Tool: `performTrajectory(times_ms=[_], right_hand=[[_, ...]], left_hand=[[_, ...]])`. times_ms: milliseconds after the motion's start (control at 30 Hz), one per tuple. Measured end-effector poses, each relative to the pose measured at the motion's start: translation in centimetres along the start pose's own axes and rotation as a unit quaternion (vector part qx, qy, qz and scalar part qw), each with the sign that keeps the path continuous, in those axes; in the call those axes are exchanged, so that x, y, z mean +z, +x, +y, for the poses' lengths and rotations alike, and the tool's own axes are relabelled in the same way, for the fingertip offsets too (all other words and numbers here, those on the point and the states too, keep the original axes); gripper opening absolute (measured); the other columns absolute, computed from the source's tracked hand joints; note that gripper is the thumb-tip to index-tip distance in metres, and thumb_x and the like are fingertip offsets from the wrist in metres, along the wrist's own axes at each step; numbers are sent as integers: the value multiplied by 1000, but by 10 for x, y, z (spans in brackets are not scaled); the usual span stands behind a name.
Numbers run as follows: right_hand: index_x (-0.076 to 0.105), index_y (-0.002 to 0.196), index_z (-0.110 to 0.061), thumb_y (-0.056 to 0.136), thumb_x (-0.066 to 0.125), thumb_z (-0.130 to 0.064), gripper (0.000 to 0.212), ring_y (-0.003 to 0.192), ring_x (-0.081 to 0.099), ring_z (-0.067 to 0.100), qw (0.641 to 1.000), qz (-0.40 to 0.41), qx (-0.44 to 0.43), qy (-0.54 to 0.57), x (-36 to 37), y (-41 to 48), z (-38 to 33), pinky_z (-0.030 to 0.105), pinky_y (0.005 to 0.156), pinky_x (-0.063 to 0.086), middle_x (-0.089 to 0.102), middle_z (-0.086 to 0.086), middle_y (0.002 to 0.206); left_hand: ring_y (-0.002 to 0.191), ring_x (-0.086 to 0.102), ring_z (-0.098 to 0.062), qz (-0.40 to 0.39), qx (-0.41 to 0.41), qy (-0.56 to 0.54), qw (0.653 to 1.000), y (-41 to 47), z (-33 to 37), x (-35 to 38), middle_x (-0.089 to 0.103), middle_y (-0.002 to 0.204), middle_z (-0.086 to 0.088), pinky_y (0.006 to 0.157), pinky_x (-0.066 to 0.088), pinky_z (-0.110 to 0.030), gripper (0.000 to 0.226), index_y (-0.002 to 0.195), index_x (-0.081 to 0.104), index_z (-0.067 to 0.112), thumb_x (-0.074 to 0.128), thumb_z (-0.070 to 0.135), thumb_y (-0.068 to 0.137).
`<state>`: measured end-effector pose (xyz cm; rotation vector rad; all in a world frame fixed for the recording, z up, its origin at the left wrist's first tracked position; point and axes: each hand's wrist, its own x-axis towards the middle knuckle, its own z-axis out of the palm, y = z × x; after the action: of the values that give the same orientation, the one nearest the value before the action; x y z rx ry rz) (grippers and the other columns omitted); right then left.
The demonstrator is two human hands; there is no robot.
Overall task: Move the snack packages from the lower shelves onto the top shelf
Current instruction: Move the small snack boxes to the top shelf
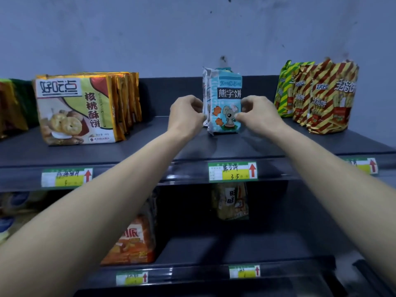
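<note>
On top shelf (214,146), blue snack packet (226,91) upright
At nine o'clock left hand (186,114) grips it; at three, right hand (256,114).

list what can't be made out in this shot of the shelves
Head view.
Orange package: left part hidden behind the left forearm.
Yellow package under the top shelf: top hidden by the shelf lip, dim, blurred.
Dark packs at the left edge: cut off by the frame.
Blue package: sides covered by left hand and right hand.

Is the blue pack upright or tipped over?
Upright: the blue pack stands on end on the top shelf, left hand and right hand pinching its sides.
</note>
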<state>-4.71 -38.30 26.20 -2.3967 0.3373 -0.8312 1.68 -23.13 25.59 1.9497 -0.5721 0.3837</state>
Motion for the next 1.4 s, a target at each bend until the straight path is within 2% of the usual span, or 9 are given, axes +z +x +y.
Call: performTrajectory(times_ms=[100,300,433,533,700,933,1133,1233,1400], right_hand=[[63,117,-11,84,64,-15,33,92,53,10,1000,9,-26,-2,0,-24,-24,17,75,36,64,4,111],[70,103,-13,82,64,-14,22,87,58,9,996,-11,-83,24,17,-95,-78,8,70,35,65,-1,89],[71,102,-14,83,64,-15,20,90,62,11,991,-62,-119,25,41,-146,-116,17,82,44,68,-1,92],[70,104,-15,84,63,-17,21,95,63,14,985,-115,-132,12,72,-177,-143,21,88,44,70,2,99],[70,108,-14,85,63,-19,25,102,62,16,966,-210,-147,29,139,-218,-184,23,91,45,70,2,109],[66,115,-12,87,60,-18,29,107,60,19,941,-314,-119,32,228,-240,-210,23,90,43,67,5,116],[68,106,-12,87,60,-17,22,96,62,23,918,-387,-91,0,295,-236,-196,32,84,50,68,8,108],[69,103,-12,87,60,-18,20,94,60,21,908,-413,-76,-6,323,-225,-192,27,75,45,68,8,108],[71,93,-11,86,62,-18,14,93,60,21,894,-447,-17,-2,359,-218,-188,24,70,40,68,9,105]], left_hand=[[81,63,-15,-11,27,-10,1000,-23,3,-22,65,81,0,82,56,-34,16,89,66,12,66,1,77],[72,59,-12,-47,50,-13,998,-81,-8,-76,65,80,-3,79,54,-29,14,91,67,9,67,3,78],[68,59,-6,-75,38,11,996,-131,-36,-131,65,77,5,67,48,-15,15,89,66,16,67,6,79],[63,58,3,-88,-16,35,995,-164,-69,-172,65,77,7,59,46,-7,15,89,65,17,66,5,80],[67,56,-2,-58,-104,85,989,-204,-128,-240,65,77,3,66,46,-12,13,91,69,14,69,7,80],[82,64,-23,-24,-217,109,970,-226,-201,-287,67,84,-9,85,54,-39,14,95,69,5,68,6,81],[81,60,-17,-49,-263,151,952,-214,-257,-284,63,84,-3,81,51,-32,16,98,68,5,66,10,83],[79,57,-16,-78,-264,177,945,-200,-280,-285,63,85,-5,73,46,-26,16,98,68,4,66,7,83],[79,59,-18,-121,-251,195,940,-175,-321,-284,68,94,-12,74,48,-29,17,101,68,3,64,7,84]])
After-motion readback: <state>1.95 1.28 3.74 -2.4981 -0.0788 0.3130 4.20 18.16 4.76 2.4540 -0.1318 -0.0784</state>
